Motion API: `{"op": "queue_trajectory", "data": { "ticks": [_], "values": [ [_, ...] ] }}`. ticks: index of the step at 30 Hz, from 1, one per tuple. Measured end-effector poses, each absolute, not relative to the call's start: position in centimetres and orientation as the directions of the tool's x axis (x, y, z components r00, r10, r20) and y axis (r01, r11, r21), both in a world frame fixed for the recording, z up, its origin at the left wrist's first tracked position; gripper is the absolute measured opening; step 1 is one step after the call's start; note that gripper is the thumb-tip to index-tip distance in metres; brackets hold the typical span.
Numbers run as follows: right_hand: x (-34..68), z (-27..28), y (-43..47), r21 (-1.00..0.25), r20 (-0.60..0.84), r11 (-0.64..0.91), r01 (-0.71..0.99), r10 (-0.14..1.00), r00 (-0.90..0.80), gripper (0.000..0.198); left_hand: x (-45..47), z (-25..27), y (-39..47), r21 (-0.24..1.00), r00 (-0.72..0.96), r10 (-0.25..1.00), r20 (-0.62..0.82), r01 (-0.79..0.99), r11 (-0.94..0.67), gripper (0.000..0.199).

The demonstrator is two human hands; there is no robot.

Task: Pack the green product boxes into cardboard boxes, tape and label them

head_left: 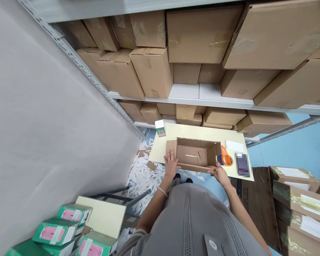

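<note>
An open-topped cardboard box (193,166) rests on a pale yellow table (202,132), with its inside facing up. My left hand (171,164) lies at the box's left end, fingers spread over the folded-out flap and the thumb along the front wall. At the front right corner my right hand (218,173) grips the wall, its fingers bent round the edge. Just right of the box sit an orange tape dispenser (225,156) and a roll of tape (230,160). A small green, white and pink carton (160,128) stands at the table's back left.
Shelves (186,100) packed with cardboard boxes rise behind the table. White paper strips (138,181) litter the floor at left. Green cartons (54,233) are piled lower left, taped boxes (304,206) lower right. A white paper (234,146) and a blurred dark item (243,165) lie on the table.
</note>
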State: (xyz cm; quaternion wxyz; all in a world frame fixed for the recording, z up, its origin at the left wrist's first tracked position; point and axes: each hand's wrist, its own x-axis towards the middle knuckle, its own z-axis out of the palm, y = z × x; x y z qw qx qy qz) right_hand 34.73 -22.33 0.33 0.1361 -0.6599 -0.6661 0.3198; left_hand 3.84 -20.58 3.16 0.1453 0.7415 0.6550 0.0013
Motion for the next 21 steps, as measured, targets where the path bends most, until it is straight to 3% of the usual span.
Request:
{"op": "queue_trajectory", "data": {
  "ticks": [4, 10, 15, 21],
  "values": [
    [33.7, 1.1, -23.0, -0.572, -0.211, -0.065, 0.818, 0.975, -0.070, 0.032, 2.5, 4.0, -21.3, 0.200, 0.150, 0.982, -0.111, 0.972, -0.126, 0.064],
    [31.1, 2.8, -23.2, -0.576, -0.136, 0.056, 0.815, 0.977, -0.164, 0.032, -0.5, 6.3, -24.1, 0.168, 0.087, 0.996, -0.028, 0.982, -0.082, 0.063],
    [27.7, 4.8, -22.0, -0.588, -0.054, 0.258, 0.766, 0.933, -0.355, 0.033, -3.2, 8.6, -28.4, 0.148, -0.123, 0.992, -0.002, 0.981, 0.122, 0.060],
    [20.6, 6.4, -20.5, -0.593, 0.000, 0.527, 0.609, 0.756, -0.654, 0.035, -5.7, 10.8, -37.8, 0.123, -0.465, 0.884, 0.045, 0.881, 0.457, 0.056]
  ]
}}
